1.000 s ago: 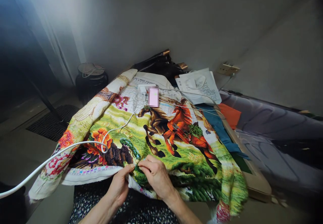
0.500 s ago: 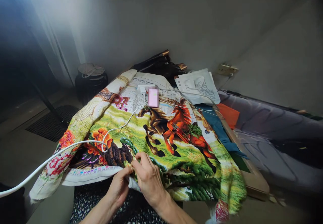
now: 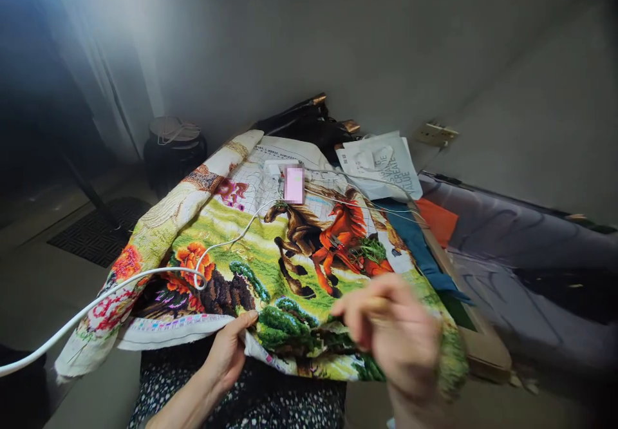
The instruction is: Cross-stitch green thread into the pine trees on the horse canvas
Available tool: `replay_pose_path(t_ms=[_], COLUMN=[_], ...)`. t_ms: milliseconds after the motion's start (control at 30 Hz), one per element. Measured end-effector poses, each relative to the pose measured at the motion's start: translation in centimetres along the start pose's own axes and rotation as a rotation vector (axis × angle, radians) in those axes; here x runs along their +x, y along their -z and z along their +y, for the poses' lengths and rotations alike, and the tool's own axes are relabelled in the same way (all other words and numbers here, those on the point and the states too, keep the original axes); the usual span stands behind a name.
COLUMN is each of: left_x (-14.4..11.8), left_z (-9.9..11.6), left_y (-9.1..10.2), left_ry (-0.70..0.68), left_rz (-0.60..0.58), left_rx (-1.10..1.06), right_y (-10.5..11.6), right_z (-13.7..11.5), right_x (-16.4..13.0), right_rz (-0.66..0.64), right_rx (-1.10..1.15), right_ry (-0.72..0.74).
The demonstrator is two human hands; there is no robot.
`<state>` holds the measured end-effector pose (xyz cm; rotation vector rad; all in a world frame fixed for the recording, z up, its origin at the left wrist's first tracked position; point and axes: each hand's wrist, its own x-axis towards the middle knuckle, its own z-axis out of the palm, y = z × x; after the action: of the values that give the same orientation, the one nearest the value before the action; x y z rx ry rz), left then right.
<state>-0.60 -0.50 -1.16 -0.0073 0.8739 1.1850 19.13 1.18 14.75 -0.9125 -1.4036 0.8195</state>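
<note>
A large cross-stitch cloth with horses, flowers and green hills spreads in front of me, its left side rolled up. My left hand grips the near edge, thumb on top and fingers underneath. Raised above the lower right of the cloth, my right hand is blurred by motion, its fingers curled together. Whatever it pinches is too small or smeared to make out. A bundle of green thread lies on the red horse, close to what looks like a small red-handled tool.
A white cable loops across the cloth to a pink, pixelated device. White packets and teal fabric lie at the right. Behind stand a black stool and a wall socket.
My right hand has left the spot beside my left hand and swung up and right over the cloth. My left hand still holds the near edge.
</note>
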Motion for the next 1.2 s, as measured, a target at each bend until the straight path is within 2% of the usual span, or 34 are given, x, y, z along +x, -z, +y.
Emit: replay_pose_path(t_ms=[33, 100, 167, 233, 367, 600, 867, 1033, 1200], left_x=[0.0, 0.1, 0.2, 0.3, 0.1, -0.2, -0.1, -0.2, -0.2], left_z=[0.0, -0.1, -0.1, -0.1, -0.1, 0.2, -0.2, -0.3, -0.5], left_y=[0.1, 0.2, 0.2, 0.3, 0.1, -0.4, -0.3, -0.4, -0.4], left_ry=[0.002, 0.005, 0.004, 0.001, 0.005, 0.004, -0.039, -0.079, -0.117], left_rz=[-0.008, -0.025, -0.021, 0.003, 0.04, 0.061, 0.013, 0.019, 0.019], left_rx=[0.001, -0.002, -0.014, -0.032, -0.066, -0.086, -0.011, 0.011, 0.009], right_y=[-1.2, -3.4, -4.9, -5.5, -5.9, -6.3, -7.3, -7.7, -8.4], right_z=[1.4, 4.4, 6.8, 8.4, 9.3, 9.2, 8.7, 8.7, 9.7], right_x=[-0.3, -1.0, -1.9, -2.7, -3.4, -3.3, -2.9, -1.0, -0.1], right_rz=[-0.095, -0.383, -0.594, -0.659, -0.671, -0.699, -0.787, -0.671, -0.593], right_rx=[-0.043, -0.202, -0.433, -0.602, -0.751, -0.858, -1.049, -0.829, -0.486], right_ry=[-0.085, -0.205, -0.158, -0.088, -0.065, -0.034, 0.031, -0.077, -0.302])
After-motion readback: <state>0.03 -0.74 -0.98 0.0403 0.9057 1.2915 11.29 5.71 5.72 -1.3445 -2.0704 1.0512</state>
